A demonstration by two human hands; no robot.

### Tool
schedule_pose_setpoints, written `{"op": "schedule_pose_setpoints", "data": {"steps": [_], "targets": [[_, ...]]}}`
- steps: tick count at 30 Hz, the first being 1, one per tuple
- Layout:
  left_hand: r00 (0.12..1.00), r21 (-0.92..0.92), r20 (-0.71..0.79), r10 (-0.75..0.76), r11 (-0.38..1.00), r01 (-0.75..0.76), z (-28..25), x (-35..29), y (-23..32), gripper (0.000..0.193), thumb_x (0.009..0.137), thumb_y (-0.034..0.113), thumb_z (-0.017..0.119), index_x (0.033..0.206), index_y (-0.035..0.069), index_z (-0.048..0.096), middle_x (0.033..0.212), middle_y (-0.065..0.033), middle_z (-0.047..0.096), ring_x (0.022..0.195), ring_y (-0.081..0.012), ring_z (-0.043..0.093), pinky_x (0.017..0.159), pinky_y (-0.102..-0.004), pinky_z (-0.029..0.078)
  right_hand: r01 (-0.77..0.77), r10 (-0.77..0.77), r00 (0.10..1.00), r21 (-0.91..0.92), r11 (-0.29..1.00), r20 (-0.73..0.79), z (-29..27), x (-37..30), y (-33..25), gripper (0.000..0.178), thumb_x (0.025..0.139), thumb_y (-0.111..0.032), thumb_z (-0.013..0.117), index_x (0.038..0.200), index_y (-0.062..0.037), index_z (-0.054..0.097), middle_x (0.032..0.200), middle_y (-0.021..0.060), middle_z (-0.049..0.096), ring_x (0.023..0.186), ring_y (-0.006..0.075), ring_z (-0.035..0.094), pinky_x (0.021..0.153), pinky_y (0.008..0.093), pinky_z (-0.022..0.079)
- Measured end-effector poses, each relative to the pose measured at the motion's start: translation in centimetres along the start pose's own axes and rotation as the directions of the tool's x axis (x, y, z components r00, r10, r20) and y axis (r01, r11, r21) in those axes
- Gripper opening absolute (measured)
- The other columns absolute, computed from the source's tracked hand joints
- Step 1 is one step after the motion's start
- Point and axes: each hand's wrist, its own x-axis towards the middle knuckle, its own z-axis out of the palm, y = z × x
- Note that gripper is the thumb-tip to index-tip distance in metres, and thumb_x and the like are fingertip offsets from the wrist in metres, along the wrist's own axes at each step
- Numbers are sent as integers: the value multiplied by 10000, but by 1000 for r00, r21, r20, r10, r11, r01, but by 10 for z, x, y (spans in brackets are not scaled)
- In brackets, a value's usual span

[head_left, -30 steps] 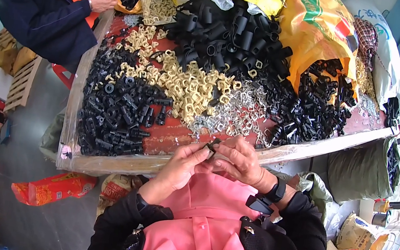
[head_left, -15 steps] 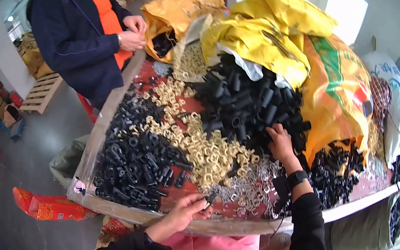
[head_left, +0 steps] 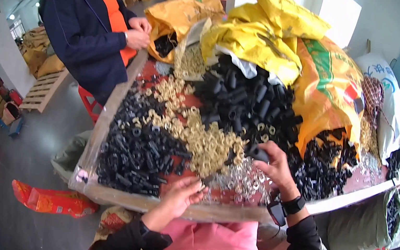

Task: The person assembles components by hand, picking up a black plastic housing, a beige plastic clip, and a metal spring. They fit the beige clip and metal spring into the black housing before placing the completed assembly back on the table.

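Note:
My right hand (head_left: 277, 165) grips a black plastic tube (head_left: 258, 152) above the right part of the table, its wrist wearing a dark watch. Close to the front edge, my left hand (head_left: 180, 197) is closed in a pinch; a small part shows at the fingertips, too tiny to make out. Between the hands lie loose silver metal rings and clips (head_left: 239, 183). Beyond them spreads a heap of cream-coloured ring-like pieces (head_left: 209, 148). Behind my right hand rises a pile of black tubes (head_left: 239, 97). Black plastic fittings (head_left: 134, 156) cover the left side.
A wooden rim (head_left: 132, 200) edges the red table. Orange and yellow sacks (head_left: 328, 88) stand at the back, one spilling black parts (head_left: 323, 161) on the right. Across the left edge, another person (head_left: 87, 26) in a dark jacket holds both hands together.
My right hand has drawn back from the tube pile toward me, now with a black tube in it. My left hand has shifted slightly left and up, still pinching.

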Motion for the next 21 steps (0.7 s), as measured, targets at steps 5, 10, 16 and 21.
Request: {"op": "schedule_pose_setpoints", "data": {"steps": [5,10,16,21], "targets": [[1000,16,-30,7,1000,-6,21,-16,11,235,794,94,557,1002,-6,517,763,-40,557,592,-72,500,456,-146,385,96,-51,955,-141,985,291,31,-25,-51,347,596,-168,716,866,-12,564,765,92,528,704,229,522,629,302,420],[996,174,62,58,982,-68,24,-26,18,221,801,97,546,996,-6,526,715,-16,525,537,-43,417,417,-140,297,88,-59,951,-81,993,303,39,-33,-57,366,572,-149,717,875,-9,567,787,82,534,731,217,520,661,299,413],[993,251,97,72,963,-94,23,-27,15,210,804,90,542,988,-10,529,684,-9,506,512,-33,383,409,-144,273,110,-43,935,-172,979,352,44,-41,-48,348,559,-131,711,858,-23,570,784,77,529,734,225,522,653,313,424],[995,374,73,60,923,-83,24,-15,8,229,795,86,558,995,-21,521,671,-19,525,512,-38,430,444,-151,347,-12,54,915,-107,994,400,53,-42,-49,363,561,-100,700,886,-24,559,804,88,513,748,246,522,660,320,432]]}}
